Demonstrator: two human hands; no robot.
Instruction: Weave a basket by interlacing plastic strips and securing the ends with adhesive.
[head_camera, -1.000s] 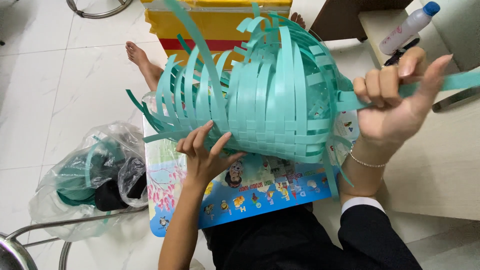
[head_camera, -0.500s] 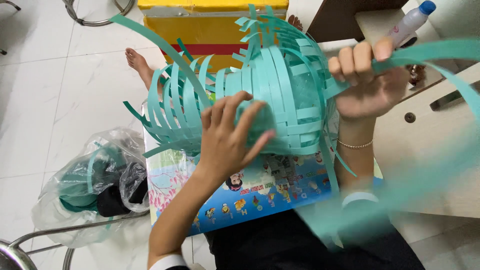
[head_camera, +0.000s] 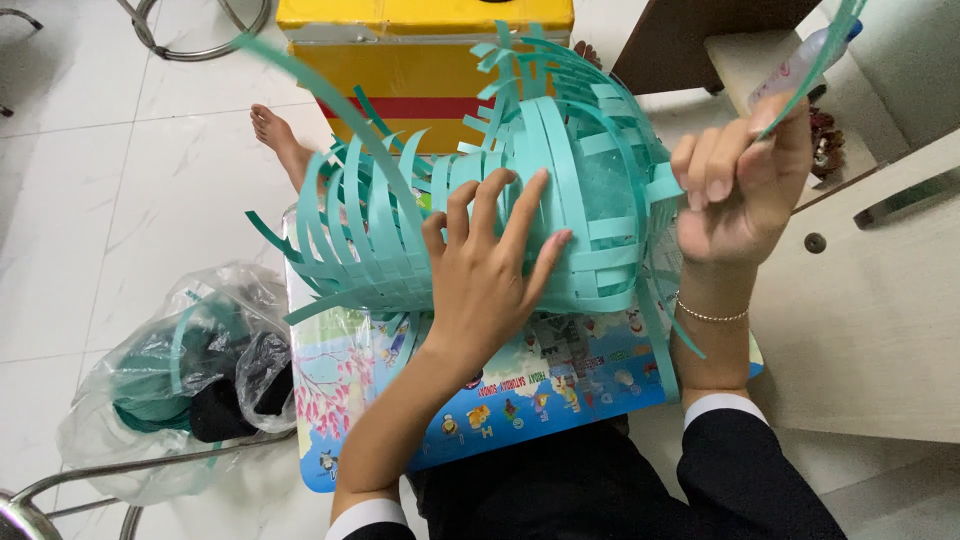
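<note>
Basket (head_camera: 560, 190), half-woven, teal strips: lying on its side on a board (head_camera: 520, 400) across the lap, dome toward the camera, loose ends fanning out beyond the left fingertips; apparently laid so to keep the woven wall within reach of both hands.

Left hand (head_camera: 480, 270): flat on the basket wall, fingers spread, grip released; closed on nothing. Judged to be pinning the woven rows so they stay put under the pull from the other side.

Right hand (head_camera: 730, 190): grip clenched on a strip (head_camera: 815, 65), just right of the basket rim. Strip rising up and away from the fist, taut, its lower run passing into the weave; held high, probably to draw slack through.

Board: colourful, printed with small pictures, under both wrists; serving as a work surface.

Bottle (head_camera: 795, 65): clear, just behind the right fist, lying on a pale tabletop (head_camera: 870, 300) to the right.

Box (head_camera: 420, 60): yellow with a red band, beyond the basket on the floor.

Bag (head_camera: 170, 380): clear plastic, well left of the left forearm, holding teal strip and something dark.

Foot (head_camera: 280, 140): bare, on white tile, past the loose ends.
</note>
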